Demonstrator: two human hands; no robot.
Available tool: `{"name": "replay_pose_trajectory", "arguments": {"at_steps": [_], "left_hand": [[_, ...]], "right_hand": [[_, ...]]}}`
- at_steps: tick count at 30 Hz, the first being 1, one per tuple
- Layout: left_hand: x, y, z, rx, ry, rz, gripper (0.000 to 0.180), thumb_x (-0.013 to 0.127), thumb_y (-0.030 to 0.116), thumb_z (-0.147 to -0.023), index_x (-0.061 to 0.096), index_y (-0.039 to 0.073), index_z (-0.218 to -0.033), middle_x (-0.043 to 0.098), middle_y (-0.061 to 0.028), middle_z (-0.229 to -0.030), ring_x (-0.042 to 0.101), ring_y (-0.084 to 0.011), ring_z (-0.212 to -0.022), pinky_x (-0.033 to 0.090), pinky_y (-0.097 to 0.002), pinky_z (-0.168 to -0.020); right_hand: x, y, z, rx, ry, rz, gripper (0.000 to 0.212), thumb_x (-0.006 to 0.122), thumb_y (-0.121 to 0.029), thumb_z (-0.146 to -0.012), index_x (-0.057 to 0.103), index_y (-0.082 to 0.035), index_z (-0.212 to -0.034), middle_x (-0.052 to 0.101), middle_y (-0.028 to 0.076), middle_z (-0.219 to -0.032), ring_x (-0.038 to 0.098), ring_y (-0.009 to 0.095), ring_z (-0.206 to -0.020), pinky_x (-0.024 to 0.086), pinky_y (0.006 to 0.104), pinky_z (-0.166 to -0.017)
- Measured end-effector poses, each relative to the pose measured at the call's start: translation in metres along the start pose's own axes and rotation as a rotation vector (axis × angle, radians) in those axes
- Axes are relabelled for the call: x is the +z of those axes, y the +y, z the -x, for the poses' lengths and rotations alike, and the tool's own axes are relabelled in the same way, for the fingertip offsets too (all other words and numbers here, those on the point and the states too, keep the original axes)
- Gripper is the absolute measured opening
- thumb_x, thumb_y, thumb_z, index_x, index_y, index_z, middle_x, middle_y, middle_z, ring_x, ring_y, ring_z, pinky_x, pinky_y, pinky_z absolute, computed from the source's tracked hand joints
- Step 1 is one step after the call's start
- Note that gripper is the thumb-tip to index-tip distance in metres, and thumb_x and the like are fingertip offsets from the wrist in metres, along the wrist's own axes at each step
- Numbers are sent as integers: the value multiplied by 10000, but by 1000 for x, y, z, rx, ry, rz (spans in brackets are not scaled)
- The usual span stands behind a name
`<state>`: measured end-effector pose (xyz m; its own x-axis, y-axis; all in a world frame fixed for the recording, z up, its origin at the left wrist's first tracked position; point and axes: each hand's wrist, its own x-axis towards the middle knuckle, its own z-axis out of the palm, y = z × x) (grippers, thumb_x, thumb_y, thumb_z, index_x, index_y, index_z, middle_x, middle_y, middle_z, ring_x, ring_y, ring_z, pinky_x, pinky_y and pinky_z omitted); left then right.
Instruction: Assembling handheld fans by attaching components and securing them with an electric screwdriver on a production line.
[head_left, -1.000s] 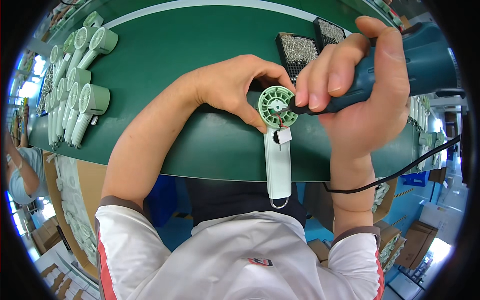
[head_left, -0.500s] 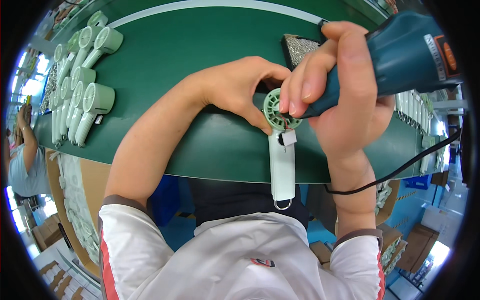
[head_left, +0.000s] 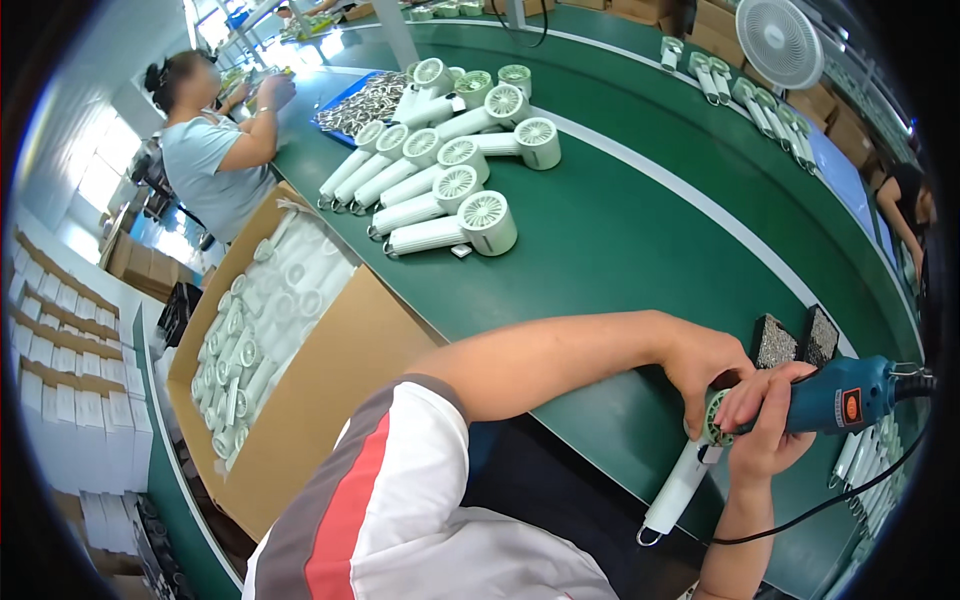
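Screwdriving one handheld fan, a finished batch nearby

The left hand (head_left: 705, 365) grips the fan (head_left: 690, 470); the right hand (head_left: 765, 420) presses the blue electric screwdriver (head_left: 845, 395) onto it; finished fans (head_left: 450, 185) lie piled well apart.

The small white handheld fan (head_left: 688, 470) sat at the near edge of the green table (head_left: 620, 230), round green-grilled head up top, slim handle slanting down-left off the edge, a wire loop at its tip. The blue electric screwdriver (head_left: 835, 395) lay almost level, nose against the fan head, black cord trailing away.
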<state>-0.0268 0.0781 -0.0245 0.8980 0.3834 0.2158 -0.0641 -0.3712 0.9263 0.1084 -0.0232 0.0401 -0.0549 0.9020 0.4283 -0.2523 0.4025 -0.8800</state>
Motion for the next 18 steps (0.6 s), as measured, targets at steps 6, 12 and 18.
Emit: {"name": "replay_pose_trajectory", "arguments": {"at_steps": [6, 12, 18], "left_hand": [[-2, -1, -15, 90, -61, -6, 628, 984, 173, -542, 718, 55, -1098, 764, -75, -969, 712, -191, -919, 563, -329, -851], [-17, 35, 6, -126, 20, 33, 740, 922, 96, -625, 629, 17, -1300, 741, -115, -1097, 726, -256, -1030, 558, -352, -928], [-9, 15, -4, -101, -80, 107, 663, 942, 123, -638, 671, 15, -1234, 735, -73, -1095, 688, -164, -1011, 523, -316, -955]], "right_hand": [[-13, 3, 1, -72, -65, 208, 138, 549, -133, -1056, 509, -8, -1012, 538, 18, -658, 520, 97, -525, 421, 259, -476], [-16, -12, -11, -188, -127, 315, 259, 571, -186, -1042, 543, 52, -1139, 608, 56, -676, 596, 136, -570, 485, 293, -529], [-62, -46, -41, -394, -1, -136, 361, 441, -310, -1093, 606, -21, -1234, 522, 62, -633, 483, 209, -456, 470, 391, -464]]}}
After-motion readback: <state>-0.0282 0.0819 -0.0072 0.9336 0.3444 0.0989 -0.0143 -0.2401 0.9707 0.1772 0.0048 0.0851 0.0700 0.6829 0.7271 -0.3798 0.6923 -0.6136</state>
